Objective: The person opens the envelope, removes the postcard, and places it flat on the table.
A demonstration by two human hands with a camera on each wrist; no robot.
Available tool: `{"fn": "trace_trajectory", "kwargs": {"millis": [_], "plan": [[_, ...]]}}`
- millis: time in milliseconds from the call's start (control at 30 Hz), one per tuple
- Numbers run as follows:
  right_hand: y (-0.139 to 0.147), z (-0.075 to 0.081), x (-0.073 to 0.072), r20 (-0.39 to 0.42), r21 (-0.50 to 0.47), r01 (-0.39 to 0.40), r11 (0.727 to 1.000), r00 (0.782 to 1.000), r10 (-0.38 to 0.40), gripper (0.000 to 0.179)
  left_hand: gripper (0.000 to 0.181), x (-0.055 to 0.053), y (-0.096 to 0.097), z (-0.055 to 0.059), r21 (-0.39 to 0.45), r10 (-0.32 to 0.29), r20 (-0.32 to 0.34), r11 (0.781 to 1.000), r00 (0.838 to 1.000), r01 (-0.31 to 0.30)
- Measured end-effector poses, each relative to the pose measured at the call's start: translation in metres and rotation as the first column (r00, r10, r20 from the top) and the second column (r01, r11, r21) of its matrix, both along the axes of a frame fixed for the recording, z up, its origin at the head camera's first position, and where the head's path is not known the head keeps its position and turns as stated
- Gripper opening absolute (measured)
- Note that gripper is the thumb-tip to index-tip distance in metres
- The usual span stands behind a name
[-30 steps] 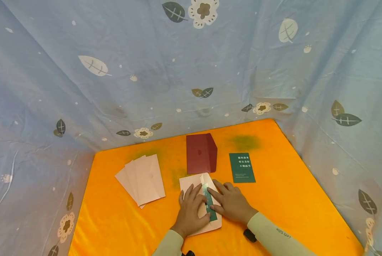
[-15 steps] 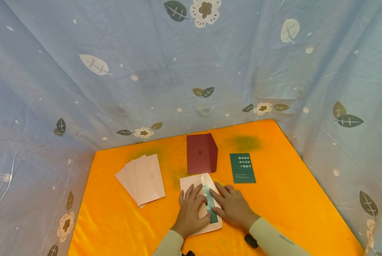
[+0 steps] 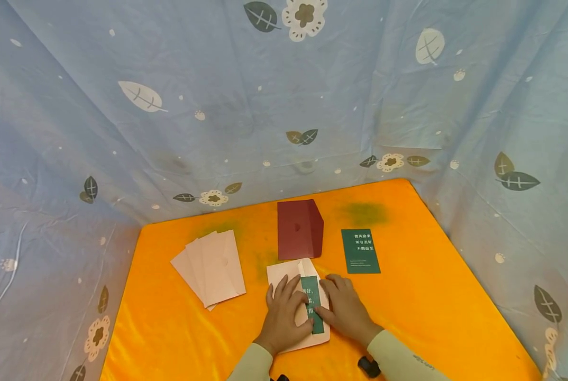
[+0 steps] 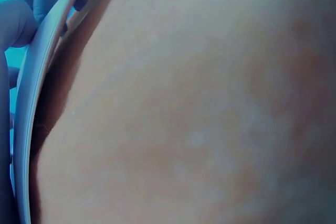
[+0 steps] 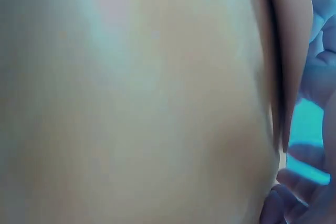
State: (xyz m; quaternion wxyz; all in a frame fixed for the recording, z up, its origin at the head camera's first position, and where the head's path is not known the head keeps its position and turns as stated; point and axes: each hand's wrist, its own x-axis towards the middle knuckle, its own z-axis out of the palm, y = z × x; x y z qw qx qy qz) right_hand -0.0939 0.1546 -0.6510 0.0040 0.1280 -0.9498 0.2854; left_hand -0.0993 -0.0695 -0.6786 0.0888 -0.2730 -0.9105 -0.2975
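A pale pink envelope lies in front of the person in the head view, its flap spread to the right. A dark green card with white lettering lies on it as a strip, its left part hidden. My left hand rests on the envelope with fingers spread, thumb near the card's lower end. My right hand is at the card's right edge, thumb tip touching the card and index fingertip beside its upper right. Both wrist views are mostly filled by a blurred surface, with some fingers at the side.
Several pale pink envelopes lie fanned at the left. A dark red envelope with its flap open lies behind the hands. Another green card lies at the right. An orange cloth covers the table, with patterned fabric walls around.
My right index finger has drawn back from the card to its right edge, uncovering more lettering. The card has shifted slightly toward the person. The left hand stays in place.
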Motion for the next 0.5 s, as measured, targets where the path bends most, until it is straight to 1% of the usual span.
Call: {"fn": "trace_trajectory", "kwargs": {"millis": [67,167,267,333,400,500], "plan": [[-0.005,0.003,-0.002,0.052,-0.074,0.082,0.994,0.996,-0.078,0.06,0.033,0.0,0.0,0.001,0.002,0.002,0.008,1.0,1.0,-0.002],[-0.01,0.008,-0.007,0.147,-0.161,0.187,0.969,0.975,-0.164,0.051,0.033,0.001,0.0,0.001,0.005,0.004,0.014,1.0,1.0,-0.004],[-0.014,0.013,-0.012,0.237,-0.23,0.248,0.941,0.952,-0.193,0.048,0.032,0.001,0.0,0.0,0.013,0.007,0.007,1.0,1.0,-0.008],[-0.016,0.015,-0.014,0.277,-0.254,0.274,0.928,0.939,-0.201,0.048,0.032,0.001,0.0,0.0,0.018,0.009,-0.001,1.0,1.0,-0.009],[-0.017,0.016,-0.015,0.298,-0.273,0.294,0.916,0.931,-0.21,0.049,0.032,0.001,0.0,-0.001,0.02,0.007,-0.002,1.0,1.0,-0.007],[-0.019,0.015,-0.016,0.284,-0.29,0.305,0.907,0.933,-0.223,0.05,0.032,0.0,0.0,-0.001,0.023,0.008,-0.005,1.0,1.0,-0.007]]}}
